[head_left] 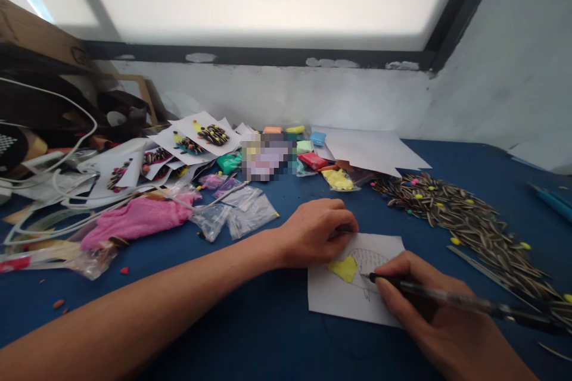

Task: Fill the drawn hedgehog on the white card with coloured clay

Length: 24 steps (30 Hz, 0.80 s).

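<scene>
A small sheet of white paper [333, 294] lies on the blue tabletop. It bears a pen-drawn outline with rows of short marks and a flat yellow patch [343, 269] at its left. My right hand [440, 315] grips a black pen [447, 296], its tip on the drawing just right of the yellow patch. Over the paper's upper left corner rests my left hand [319, 232], fingers curled under and closed; whatever may be in them is hidden.
Striped sunflower seeds [465, 220] with coloured bits are heaped at right, beside long tweezers [487, 274]. Blank sheets [361, 149] and coloured clay packets [313, 160] lie at the back. Left are seed-decorated cards [201, 137], pink clay [138, 220], plastic bags [250, 214] and white cables [84, 205].
</scene>
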Each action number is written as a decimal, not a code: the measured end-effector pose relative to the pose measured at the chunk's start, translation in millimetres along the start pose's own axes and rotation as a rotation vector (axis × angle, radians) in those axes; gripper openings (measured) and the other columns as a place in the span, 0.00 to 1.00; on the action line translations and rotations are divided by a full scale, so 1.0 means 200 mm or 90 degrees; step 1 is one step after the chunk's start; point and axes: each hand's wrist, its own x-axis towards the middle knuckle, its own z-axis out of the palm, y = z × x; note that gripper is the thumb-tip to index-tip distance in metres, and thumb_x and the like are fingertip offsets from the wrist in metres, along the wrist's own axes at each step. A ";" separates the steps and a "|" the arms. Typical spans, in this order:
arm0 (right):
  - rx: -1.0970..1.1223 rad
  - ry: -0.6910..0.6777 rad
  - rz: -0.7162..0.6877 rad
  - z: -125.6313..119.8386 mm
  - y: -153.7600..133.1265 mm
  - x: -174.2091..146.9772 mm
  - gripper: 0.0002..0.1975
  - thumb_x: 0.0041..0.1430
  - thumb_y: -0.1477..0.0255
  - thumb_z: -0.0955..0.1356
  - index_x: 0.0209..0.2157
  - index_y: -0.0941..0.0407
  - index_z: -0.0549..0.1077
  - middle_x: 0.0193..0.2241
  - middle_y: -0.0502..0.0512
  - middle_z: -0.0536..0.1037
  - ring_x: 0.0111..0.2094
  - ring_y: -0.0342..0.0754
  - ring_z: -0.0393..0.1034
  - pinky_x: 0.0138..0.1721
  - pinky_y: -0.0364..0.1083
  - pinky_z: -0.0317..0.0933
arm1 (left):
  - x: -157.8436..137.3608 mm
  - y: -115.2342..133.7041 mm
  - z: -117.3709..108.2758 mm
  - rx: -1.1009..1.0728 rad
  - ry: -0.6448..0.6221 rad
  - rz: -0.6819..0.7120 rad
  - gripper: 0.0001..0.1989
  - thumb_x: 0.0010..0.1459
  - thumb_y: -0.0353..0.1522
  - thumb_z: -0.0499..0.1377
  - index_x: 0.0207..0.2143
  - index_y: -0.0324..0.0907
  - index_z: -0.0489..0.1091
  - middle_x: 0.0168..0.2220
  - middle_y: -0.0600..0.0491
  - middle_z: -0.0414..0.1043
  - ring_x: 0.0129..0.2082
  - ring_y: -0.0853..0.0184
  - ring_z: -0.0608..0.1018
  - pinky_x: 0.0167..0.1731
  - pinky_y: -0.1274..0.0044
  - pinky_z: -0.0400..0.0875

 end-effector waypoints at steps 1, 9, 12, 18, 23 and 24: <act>0.000 0.001 0.005 0.00 0.00 0.00 0.10 0.61 0.64 0.63 0.29 0.50 0.72 0.22 0.46 0.76 0.23 0.43 0.73 0.22 0.40 0.65 | 0.00 0.00 0.00 -0.001 -0.002 -0.002 0.08 0.58 0.26 0.56 0.39 0.39 0.74 0.35 0.51 0.71 0.35 0.67 0.72 0.34 0.77 0.66; 0.002 -0.008 0.002 -0.01 0.00 -0.01 0.10 0.61 0.62 0.64 0.30 0.49 0.74 0.24 0.47 0.78 0.24 0.45 0.74 0.23 0.40 0.67 | 0.00 0.00 0.00 0.001 0.000 -0.001 0.08 0.57 0.26 0.56 0.38 0.40 0.74 0.35 0.51 0.71 0.35 0.67 0.72 0.34 0.77 0.66; -0.002 -0.011 0.006 -0.01 -0.01 0.00 0.10 0.61 0.63 0.64 0.30 0.49 0.74 0.25 0.46 0.78 0.25 0.44 0.75 0.24 0.40 0.68 | 0.00 0.00 -0.01 -0.002 -0.003 -0.002 0.08 0.58 0.26 0.56 0.39 0.39 0.74 0.35 0.51 0.71 0.35 0.67 0.72 0.34 0.77 0.66; -0.013 0.008 -0.019 0.00 0.00 0.00 0.09 0.60 0.65 0.64 0.29 0.50 0.73 0.22 0.45 0.77 0.22 0.42 0.73 0.21 0.38 0.65 | 0.00 0.00 0.00 -0.001 0.001 0.002 0.08 0.58 0.27 0.56 0.38 0.39 0.74 0.34 0.52 0.70 0.34 0.67 0.72 0.34 0.77 0.66; 0.000 0.026 0.005 0.01 0.00 -0.01 0.09 0.60 0.65 0.64 0.28 0.50 0.72 0.20 0.45 0.75 0.20 0.43 0.71 0.20 0.40 0.64 | 0.00 0.00 0.00 0.000 -0.002 0.002 0.08 0.58 0.27 0.56 0.38 0.40 0.74 0.35 0.51 0.71 0.36 0.67 0.72 0.34 0.77 0.66; 0.006 0.022 0.007 0.01 -0.01 -0.01 0.09 0.60 0.64 0.64 0.28 0.49 0.72 0.20 0.45 0.75 0.20 0.43 0.71 0.21 0.40 0.64 | 0.00 0.00 0.00 0.001 -0.004 0.001 0.08 0.58 0.27 0.56 0.39 0.40 0.74 0.35 0.51 0.71 0.36 0.66 0.72 0.35 0.77 0.66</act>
